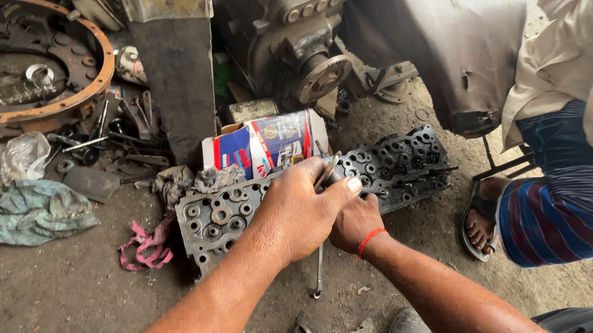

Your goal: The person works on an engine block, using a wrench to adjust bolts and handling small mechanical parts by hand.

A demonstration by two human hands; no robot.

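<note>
A dark, greasy engine cylinder head [403, 164] lies flat on the dirt floor, full of round holes and valve seats. My left hand [298, 208] is closed over its middle, gripping a thin metal tool [327, 170] whose tip pokes out above my fingers. My right hand [355, 221], with a red thread on the wrist, sits just below it, closed on the same spot. A long metal wrench [318, 269] hangs down from under my hands toward the floor.
A blue, red and white cardboard box [267, 144] stands behind the cylinder head. A rusty round flywheel housing [16, 62] and loose tools [106, 142] lie at the back left, with green cloth [8, 208] and a pink rag [143, 248]. A person squats at the right, sandalled foot [481, 220] near the head.
</note>
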